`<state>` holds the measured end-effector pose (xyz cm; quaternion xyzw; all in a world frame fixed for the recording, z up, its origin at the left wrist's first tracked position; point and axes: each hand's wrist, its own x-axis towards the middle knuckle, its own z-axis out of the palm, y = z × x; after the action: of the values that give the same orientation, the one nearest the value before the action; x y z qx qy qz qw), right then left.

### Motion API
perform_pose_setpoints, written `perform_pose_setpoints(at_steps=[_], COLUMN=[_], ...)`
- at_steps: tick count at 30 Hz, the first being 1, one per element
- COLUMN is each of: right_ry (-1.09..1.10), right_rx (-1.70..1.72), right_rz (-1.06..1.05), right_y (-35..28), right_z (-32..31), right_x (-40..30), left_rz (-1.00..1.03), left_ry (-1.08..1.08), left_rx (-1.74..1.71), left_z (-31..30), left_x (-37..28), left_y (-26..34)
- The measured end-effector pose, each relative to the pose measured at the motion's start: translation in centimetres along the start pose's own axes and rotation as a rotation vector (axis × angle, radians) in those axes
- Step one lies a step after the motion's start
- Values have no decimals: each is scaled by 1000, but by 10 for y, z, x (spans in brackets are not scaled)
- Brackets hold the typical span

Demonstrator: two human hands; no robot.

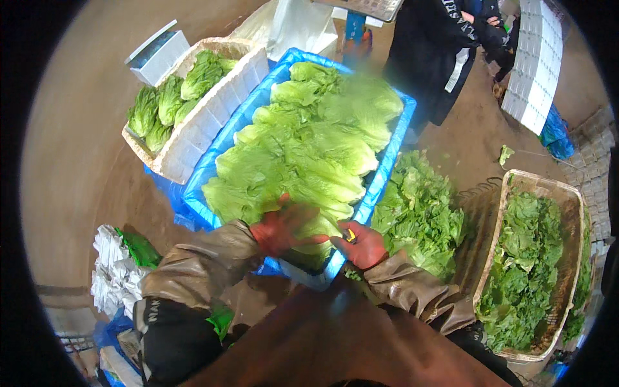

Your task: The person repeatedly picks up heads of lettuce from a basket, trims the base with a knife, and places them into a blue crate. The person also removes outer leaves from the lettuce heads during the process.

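Observation:
In front of me stands a crate lined with blue plastic film (375, 191), filled with overlapping rows of pale green lettuce heads (309, 145). My left hand (285, 230), in a red glove, lies over the lettuce at the near end with its fingers spread. My right hand (363, 246), gloved in red too, is at the crate's near right rim, closed around a small yellow-and-black tool (349, 235). Its working end is hidden, so its kind cannot be told. One lettuce head (316, 237) lies between the two hands.
A foam box (213, 130) with darker lettuce adjoins the crate's left side. Loose leaves (418, 213) are heaped at right, beside a dirty plastic tub (576, 271) of leaves. A person in dark clothing (425, 58) stands beyond, near white foam panels (534, 67). White bags (113, 271) lie at left.

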<state>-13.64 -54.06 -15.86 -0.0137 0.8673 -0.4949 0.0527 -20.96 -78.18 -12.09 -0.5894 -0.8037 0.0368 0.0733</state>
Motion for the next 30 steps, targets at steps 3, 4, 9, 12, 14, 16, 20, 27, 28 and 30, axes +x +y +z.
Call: perform_pose_setpoints(at_steps=[3, 4, 9, 12, 14, 16, 20, 27, 28, 30], right_ry=[29, 14, 29, 54, -8, -31, -189, -48, -73, -37], right_rx=[-131, -70, -107, -182, -156, -142, -39, 469, 524, -65], right_rz=[-72, -25, -34, -124, -132, -153, -240, -246, 87, 339], right_y=[-6, -4, -14, -1, 5, 8, 5, 64, 73, 96], right_z=[10, 9, 8, 19, 36, 34, 16, -63, -88, -154], right_x=[-3, -2, -4, -2, 3, 12, 6, -47, -66, -105], left_rz=[-4, -47, -36, -37, -137, -129, -71, 317, 235, 178], left_ry=[-36, -155, -67, -107, -210, -236, -284, -15, -52, -223], left_rx=[-39, -139, -103, -122, -105, -224, 69, 507, 360, 164], left_z=[7, -18, -21, 17, 30, 42, 35, 30, 51, 32], left_x=[-15, -7, 4, 7, -18, -22, -18, 21, 3, 12], left_y=[8, 8, -17, -28, -10, -11, -8, 3, 9, 17])
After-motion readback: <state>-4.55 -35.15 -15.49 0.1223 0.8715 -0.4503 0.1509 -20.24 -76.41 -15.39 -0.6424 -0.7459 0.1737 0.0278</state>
